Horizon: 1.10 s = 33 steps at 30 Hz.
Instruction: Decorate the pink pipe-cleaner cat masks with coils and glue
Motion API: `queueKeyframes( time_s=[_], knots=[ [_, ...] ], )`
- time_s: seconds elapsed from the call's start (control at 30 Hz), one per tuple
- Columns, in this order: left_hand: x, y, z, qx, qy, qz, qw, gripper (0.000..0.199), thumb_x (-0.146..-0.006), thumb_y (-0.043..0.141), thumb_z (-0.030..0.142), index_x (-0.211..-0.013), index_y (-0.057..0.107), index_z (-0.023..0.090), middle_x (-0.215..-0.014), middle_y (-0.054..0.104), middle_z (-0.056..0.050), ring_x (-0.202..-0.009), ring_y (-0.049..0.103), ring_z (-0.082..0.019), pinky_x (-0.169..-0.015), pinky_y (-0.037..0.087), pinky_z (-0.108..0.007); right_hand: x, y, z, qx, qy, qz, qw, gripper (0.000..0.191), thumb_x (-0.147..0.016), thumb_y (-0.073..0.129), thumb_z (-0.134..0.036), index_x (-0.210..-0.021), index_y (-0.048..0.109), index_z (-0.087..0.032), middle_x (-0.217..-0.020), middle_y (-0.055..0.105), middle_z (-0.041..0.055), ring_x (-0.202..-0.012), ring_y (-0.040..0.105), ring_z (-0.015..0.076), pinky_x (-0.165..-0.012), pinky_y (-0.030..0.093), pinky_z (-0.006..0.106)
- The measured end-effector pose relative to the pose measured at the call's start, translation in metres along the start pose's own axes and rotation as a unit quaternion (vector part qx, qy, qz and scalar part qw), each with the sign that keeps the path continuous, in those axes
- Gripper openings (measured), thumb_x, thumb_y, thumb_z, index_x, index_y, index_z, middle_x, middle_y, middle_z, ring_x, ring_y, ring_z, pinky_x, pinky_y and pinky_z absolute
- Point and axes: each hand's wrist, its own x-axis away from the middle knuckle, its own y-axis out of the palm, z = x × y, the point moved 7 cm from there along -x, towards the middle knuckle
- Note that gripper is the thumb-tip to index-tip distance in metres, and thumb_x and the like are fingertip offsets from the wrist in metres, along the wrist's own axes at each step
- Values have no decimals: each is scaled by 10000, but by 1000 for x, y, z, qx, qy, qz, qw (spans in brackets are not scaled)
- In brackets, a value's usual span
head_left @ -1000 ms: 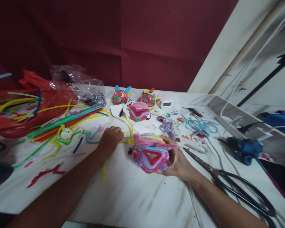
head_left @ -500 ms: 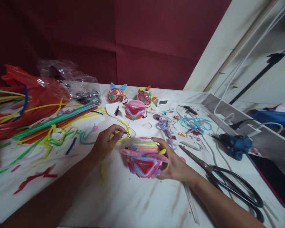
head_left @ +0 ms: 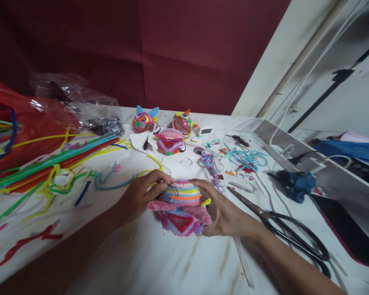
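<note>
A round ornament (head_left: 184, 200), wrapped in pink, yellow, orange and blue fuzzy strands, is held above the white tabletop. My right hand (head_left: 221, 209) grips its right side, with fingers over the top and the thumb underneath. At the upper left, my left hand (head_left: 147, 190) pinches a thin dark cord (head_left: 173, 189), whose loop lies against the striped top. Red triangular shapes show on the ornament's near side. Behind it stands a similar pink ornament (head_left: 169, 141) on white paper.
Two more ornaments (head_left: 145, 119) stand at the back. Colourful pipe cleaners (head_left: 58, 159) and a red bag (head_left: 33, 123) lie at the left. Large black scissors (head_left: 283, 225), a blue strand tangle (head_left: 249, 157) and a dark phone (head_left: 347, 229) are at the right.
My left hand has moved right with the dark cord, bringing it to the ornament's top. The held ornament has tilted slightly. The whole view has shifted a little.
</note>
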Motion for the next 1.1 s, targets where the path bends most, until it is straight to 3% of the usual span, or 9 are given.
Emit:
queueKeyframes(
  time_s=[0.13, 0.33, 0.5, 0.63, 0.8, 0.9, 1.0, 1.1],
  knots=[
    [0, -3, 3, -12, -4, 0, 1000, 239, -996, 628, 443, -984, 779, 258, -1049, 873, -73, -1003, 800, -275, -899, 629, -370, -1, 1, -8, 55, -29, -43, 997, 1120, -704, 999, -396, -1681, 457, -309, -1638, 589, 190, -1462, 615, 404, -1208, 508, 552],
    [2, 1, -1, -2, 22, -8, 1000, 260, -1007, 616, 460, -962, 767, 254, -1040, 868, -85, -986, 808, -270, -866, 649, -370, 3, -1, -14, 80, -58, -55, 994, 1133, -768, 974, -409, -1726, 375, -321, -1673, 564, 192, -1522, 568, 403, -1302, 402, 599],
    [8, 3, -4, 25, 28, -13, 999, 231, -1037, 617, 429, -968, 746, 250, -1098, 864, -76, -1063, 809, -269, -942, 646, -365, 9, -3, -15, 85, -53, -52, 994, 1199, -749, 1000, -415, -1747, 340, -346, -1694, 548, 185, -1561, 529, 414, -1327, 369, 623],
    [15, 4, -5, 30, 30, -39, 998, 185, -1047, 629, 400, -1025, 757, 268, -1124, 861, -57, -1144, 800, -288, -1009, 640, -382, 16, -9, -16, 75, -27, -62, 995, 1213, -742, 1002, -371, -1751, 328, -363, -1725, 518, 172, -1592, 493, 404, -1322, 380, 621],
    [22, 3, -6, 34, 44, -44, 997, 169, -1060, 620, 370, -1065, 766, 285, -1151, 857, -66, -1173, 796, -295, -1048, 637, -410, 29, -29, -22, 27, 30, -46, 998, 1161, -685, 1036, -440, -1692, 464, -360, -1701, 560, 137, -1554, 543, 401, -1280, 454, 582],
    [23, 4, -3, 29, 64, -50, 996, 150, -1062, 619, 333, -1075, 761, 286, -1166, 858, -66, -1175, 802, -284, -1046, 643, -390, 36, -48, -23, 6, 52, 36, 998, 839, -777, 962, -517, -1538, 651, -351, -1560, 692, 111, -1451, 640, 377, -1217, 522, 547],
    [23, 4, 3, 9, 109, -62, 992, 149, -1065, 604, 260, -1100, 748, 281, -1191, 857, -57, -1188, 804, -257, -1051, 645, -353, 43, -69, -12, 21, 100, 164, 981, 316, -901, 838, -538, -1087, 818, -283, -1105, 826, 82, -1070, 781, 301, -952, 638, 428],
    [23, 4, 15, -9, 170, -57, 984, 189, -1045, 609, 160, -1132, 727, 278, -1200, 860, -32, -1175, 812, -215, -1057, 637, -298, 51, -80, 4, 41, 157, 244, 956, 337, -952, 762, -569, -818, 734, -260, -757, 740, 21, -728, 711, 218, -708, 590, 328]
  ],
)
